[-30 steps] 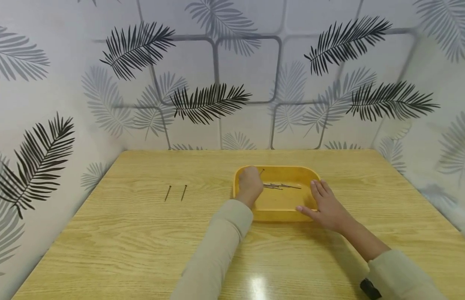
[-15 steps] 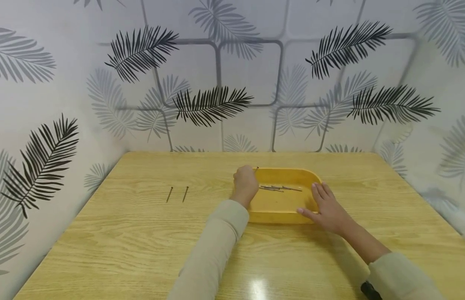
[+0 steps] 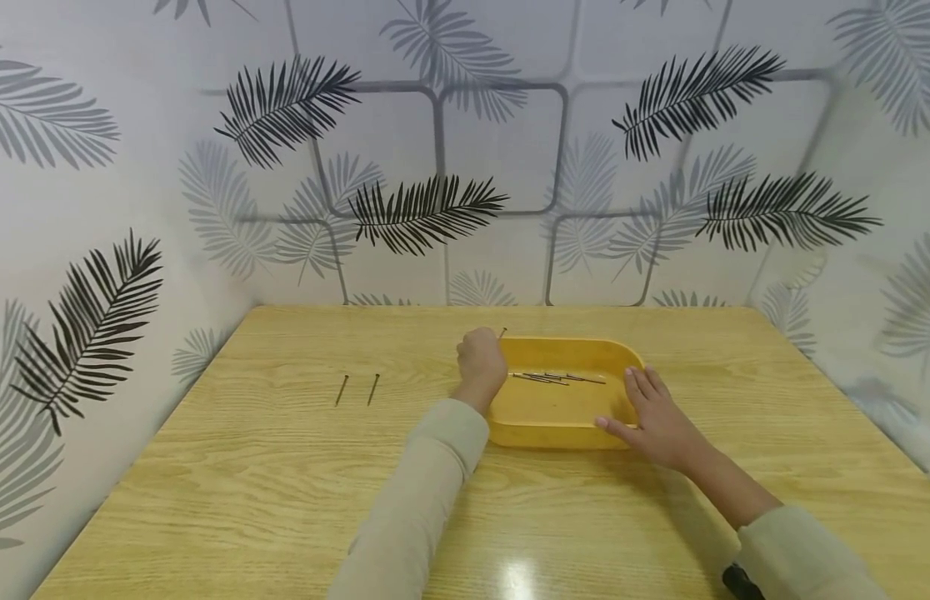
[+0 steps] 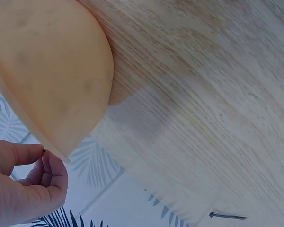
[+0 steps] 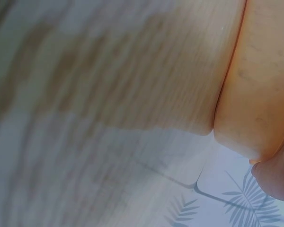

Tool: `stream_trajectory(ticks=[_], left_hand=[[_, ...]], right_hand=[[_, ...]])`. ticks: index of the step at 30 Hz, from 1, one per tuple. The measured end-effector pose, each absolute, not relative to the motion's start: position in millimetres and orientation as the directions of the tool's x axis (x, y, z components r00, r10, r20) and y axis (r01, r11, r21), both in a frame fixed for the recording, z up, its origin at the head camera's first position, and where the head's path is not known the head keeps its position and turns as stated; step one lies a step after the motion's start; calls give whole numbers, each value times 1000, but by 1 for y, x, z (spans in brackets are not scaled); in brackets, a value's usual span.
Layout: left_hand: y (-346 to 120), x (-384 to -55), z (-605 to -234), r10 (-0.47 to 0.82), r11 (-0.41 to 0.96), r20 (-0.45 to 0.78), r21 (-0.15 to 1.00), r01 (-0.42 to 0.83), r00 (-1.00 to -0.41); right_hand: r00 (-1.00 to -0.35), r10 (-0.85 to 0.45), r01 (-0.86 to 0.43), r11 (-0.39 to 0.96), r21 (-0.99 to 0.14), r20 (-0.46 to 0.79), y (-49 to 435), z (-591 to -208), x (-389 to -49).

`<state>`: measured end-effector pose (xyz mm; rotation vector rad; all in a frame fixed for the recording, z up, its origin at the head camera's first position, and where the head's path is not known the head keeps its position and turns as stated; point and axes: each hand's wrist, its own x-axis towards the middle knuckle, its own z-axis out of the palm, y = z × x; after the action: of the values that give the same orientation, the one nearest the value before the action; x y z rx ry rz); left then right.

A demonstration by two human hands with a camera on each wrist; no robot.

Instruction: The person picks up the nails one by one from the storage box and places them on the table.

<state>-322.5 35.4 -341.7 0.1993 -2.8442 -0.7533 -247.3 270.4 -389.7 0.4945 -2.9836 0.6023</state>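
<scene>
Nails: two lie on table, fingers pinch one

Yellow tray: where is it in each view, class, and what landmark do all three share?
Head: tray right of centre, between left hand and right hand.
Left wrist: tray at upper left, outer side showing, above the left hand.
Right wrist: tray along the upper right edge.
Shared landmark: leaf-patterned wall.
</scene>
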Motion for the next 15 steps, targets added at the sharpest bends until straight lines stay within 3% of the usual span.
stream_trajectory(ticks=[15], left_hand=[[23,-325,-341,-213,832,161,547,-92,-964]], right_hand=[[-948,-294,-319,872,-370,123,269,-389,-246]])
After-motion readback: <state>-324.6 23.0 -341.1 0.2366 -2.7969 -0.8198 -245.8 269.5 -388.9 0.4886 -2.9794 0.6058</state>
